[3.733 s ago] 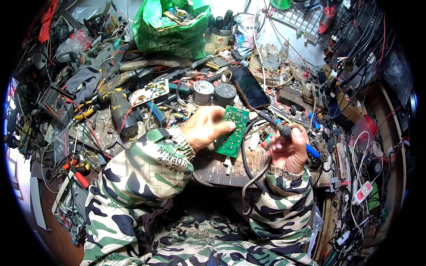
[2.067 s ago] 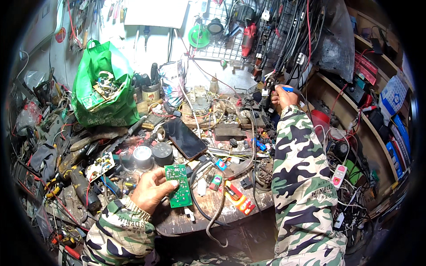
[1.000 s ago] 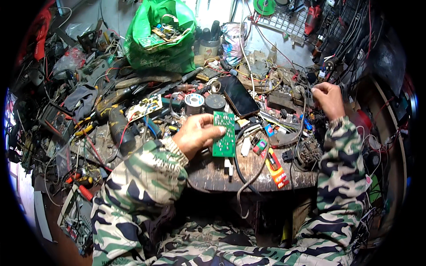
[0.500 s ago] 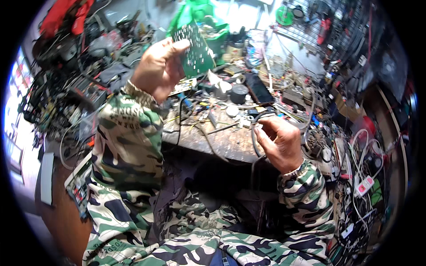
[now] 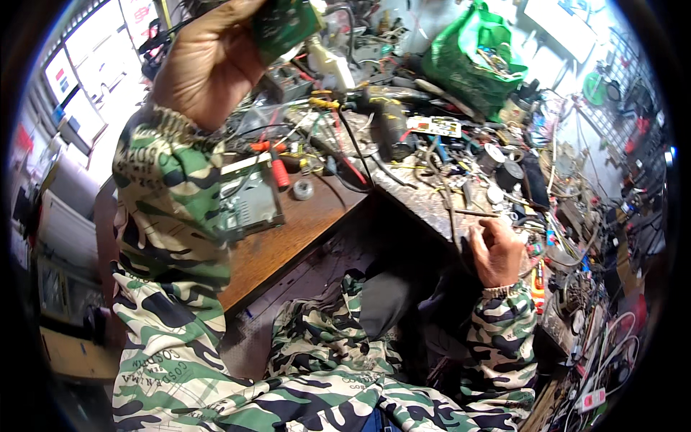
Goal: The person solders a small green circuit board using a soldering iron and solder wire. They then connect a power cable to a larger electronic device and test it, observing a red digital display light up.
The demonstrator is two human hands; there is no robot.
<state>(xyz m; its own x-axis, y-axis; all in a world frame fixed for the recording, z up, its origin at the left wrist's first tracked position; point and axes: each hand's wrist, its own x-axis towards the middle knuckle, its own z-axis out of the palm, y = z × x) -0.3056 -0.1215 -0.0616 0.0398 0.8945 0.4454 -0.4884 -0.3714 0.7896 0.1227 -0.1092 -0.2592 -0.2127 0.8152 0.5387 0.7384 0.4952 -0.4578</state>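
My left hand (image 5: 212, 72) is raised at the upper left, closed on a green circuit board (image 5: 284, 29) by its edge. The board is tilted, and the top of the picture cuts it off. Low at the front edge of the littered bench, my right hand (image 5: 497, 252) has its fingers curled in. Whatever may be between those fingers is hidden. A thin dark rod (image 5: 476, 213) lies just beyond them, and a grey-brown cable (image 5: 450, 201) hangs over the bench edge to their left.
On the brown wooden tabletop (image 5: 302, 227) at left are a metal case (image 5: 252, 209), a red-handled tool (image 5: 278, 167) and a small roll (image 5: 303, 189). A green bag (image 5: 461, 61) stands at the back. Tangled wires and a white power strip (image 5: 594, 399) are at right.
The view has swung left, bringing in the wooden tabletop and metal case. My left hand has carried the circuit board up and left. My right hand's fingers look more curled.
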